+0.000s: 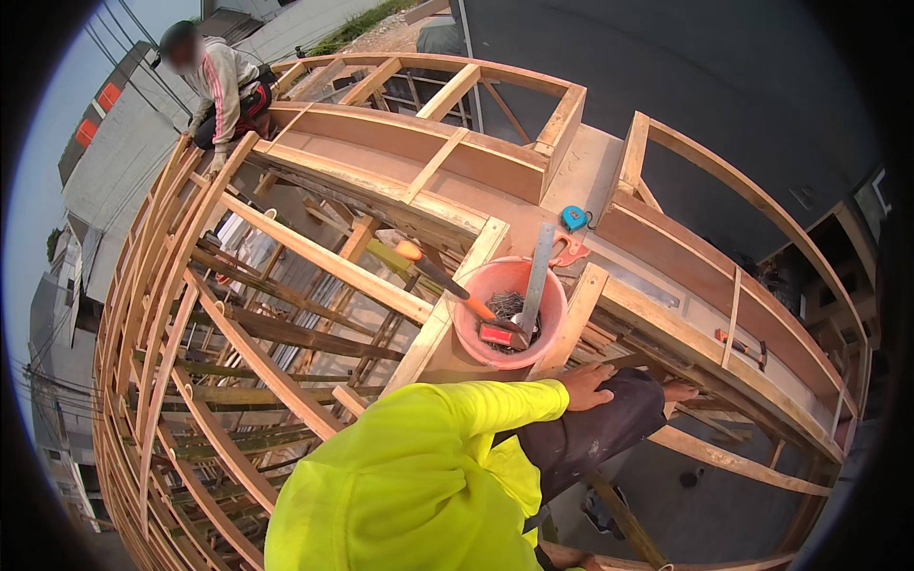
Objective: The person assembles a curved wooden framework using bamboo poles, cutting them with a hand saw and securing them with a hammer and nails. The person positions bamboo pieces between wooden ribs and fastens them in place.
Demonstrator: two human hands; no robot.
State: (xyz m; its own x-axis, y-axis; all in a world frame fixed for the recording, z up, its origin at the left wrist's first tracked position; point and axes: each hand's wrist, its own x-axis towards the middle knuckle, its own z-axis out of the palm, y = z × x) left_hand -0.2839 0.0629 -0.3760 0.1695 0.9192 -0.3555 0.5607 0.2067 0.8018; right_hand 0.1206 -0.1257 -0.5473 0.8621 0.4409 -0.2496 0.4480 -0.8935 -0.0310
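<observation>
My left hand (585,386) rests flat on my raised knee in dark trousers (605,428), fingers apart and holding nothing. The bright yellow sleeve (514,403) of that arm crosses from the left. My right hand does not show. Just beyond the knee, a pink bucket (466,333) stands between two timbers, with nails (505,305) inside. A long tool with orange on its handle (408,250) leans out of it to the left. A flat metal bar (540,271) sticks up at its right side. Partly hidden behind the bar is an orange saw-like handle (571,251).
Behind the bucket a blue tape measure (574,218) lies on the boards. A hammer (745,348) lies in the right-hand channel. Curved wooden ribs (238,352) with open gaps spread to the left. Another person (224,90) crouches on the frame at the far left. A dark wall (705,76) rises behind.
</observation>
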